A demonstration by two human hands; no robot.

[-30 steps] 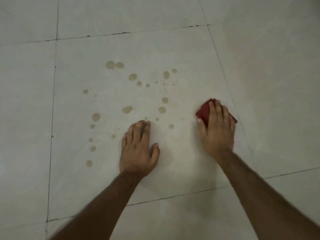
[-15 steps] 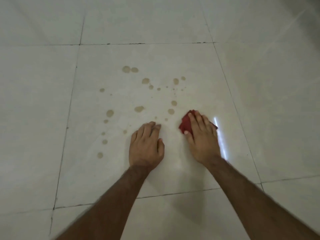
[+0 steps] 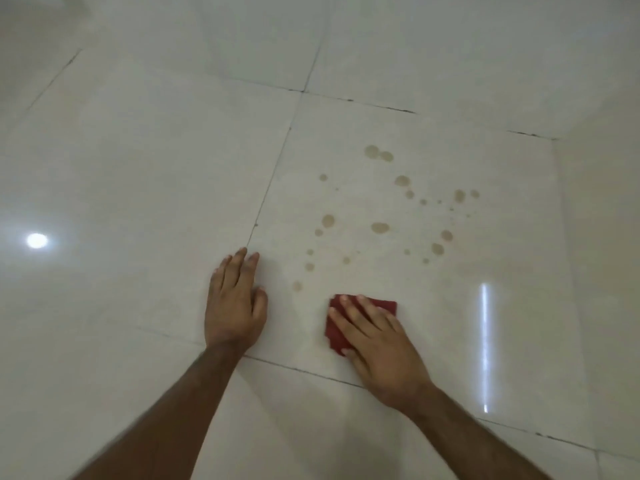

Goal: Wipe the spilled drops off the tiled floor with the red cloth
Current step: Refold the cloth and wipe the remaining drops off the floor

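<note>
Step in hand: the wipe looks barely begun; the red cloth (image 3: 360, 320) lies flat on the tiled floor (image 3: 138, 188), just short of the nearest brown drops (image 3: 380, 227), and none of the visible spots appears smeared.
Right hand: the right hand (image 3: 379, 344) presses the cloth down with fingers spread and nearly straight; it pins the cloth rather than gripping it.
Left hand: the left hand (image 3: 235, 306) rests palm-down on the bare tile, fingers straight and together, holding nothing; it seems to serve as a brace.
Cloth position: folded into a small pad, near the front edge of the spotted tile, between the left hand and a bright streak of reflected light (image 3: 485, 344).
Drops: scattered over one tile, beyond and to the right of the cloth; the closest spot (image 3: 298, 286) sits just beyond the gap between the two hands.
Next move, as judged: push the pad forward and to the right through the cluster, keeping flat pressure so the drops are taken up rather than smeared; several passes are likely needed because the spots are spread wide.
Hidden: most of the cloth lies under the right hand's fingers and palm, so its fold and wetness cannot be told.
Hard to make out: whether the drops are wet or dried; a round glare spot (image 3: 36, 240) and floor sheen could mask faint spots.
Cut off: both forearms leave the bottom edge.
</note>
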